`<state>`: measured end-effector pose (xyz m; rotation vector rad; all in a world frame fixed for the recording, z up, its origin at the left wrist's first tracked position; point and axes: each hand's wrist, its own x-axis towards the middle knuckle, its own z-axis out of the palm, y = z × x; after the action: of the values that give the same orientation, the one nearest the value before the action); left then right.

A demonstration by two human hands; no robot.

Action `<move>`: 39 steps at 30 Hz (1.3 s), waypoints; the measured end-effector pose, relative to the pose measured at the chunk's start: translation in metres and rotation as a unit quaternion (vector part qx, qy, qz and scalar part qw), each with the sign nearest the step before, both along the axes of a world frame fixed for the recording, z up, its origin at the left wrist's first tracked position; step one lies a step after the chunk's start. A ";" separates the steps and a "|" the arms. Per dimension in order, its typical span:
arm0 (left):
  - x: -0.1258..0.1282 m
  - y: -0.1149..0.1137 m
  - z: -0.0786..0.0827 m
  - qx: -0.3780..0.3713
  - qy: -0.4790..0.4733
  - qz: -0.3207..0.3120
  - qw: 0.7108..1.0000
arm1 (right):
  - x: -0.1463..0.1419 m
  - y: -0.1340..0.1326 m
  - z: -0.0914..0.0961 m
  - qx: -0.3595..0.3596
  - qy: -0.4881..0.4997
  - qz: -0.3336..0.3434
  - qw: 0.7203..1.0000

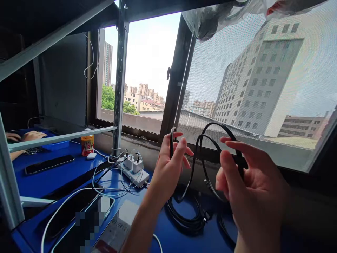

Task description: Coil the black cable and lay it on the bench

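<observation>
A black cable (193, 165) runs in loops between my two hands, lifted above the blue tabletop. My left hand (168, 161) has part of the cable between its thumb and index finger, the other fingers loosely curled. On the right, my right hand (252, 186) grips the looped cable between thumb and fingers, with its palm partly facing me. A metal connector end (206, 182) dangles between the hands. Beneath them, a coiled black cable (184, 219) lies on the table. Whether the coil is joined to the held cable cannot be made out.
A white power strip (137, 175) with chargers and tangled white cables stands left of my hands. Phones (50, 164) lie on the blue table (79, 154). A bottle (87, 142) stands near the window. Metal shelf posts (120, 77) rise at left. Another person's hand (34, 135) is beyond.
</observation>
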<state>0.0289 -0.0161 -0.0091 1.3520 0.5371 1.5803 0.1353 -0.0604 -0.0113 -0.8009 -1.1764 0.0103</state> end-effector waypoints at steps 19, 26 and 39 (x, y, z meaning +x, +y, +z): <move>-0.014 0.006 0.010 -0.061 -0.197 0.116 0.972 | 0.020 0.022 -0.001 -0.036 0.052 -0.037 0.997; -0.025 0.011 0.012 -0.066 -0.227 0.166 0.957 | 0.009 0.020 0.000 -0.042 0.126 0.044 0.990; -0.007 0.010 -0.008 -0.044 0.007 0.076 0.996 | -0.002 0.020 -0.008 -0.193 -0.154 0.150 0.957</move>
<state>0.0215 -0.0059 -0.0171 1.2831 0.7235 1.6496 0.1329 -0.0402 -0.0197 -0.9806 -1.6128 0.3889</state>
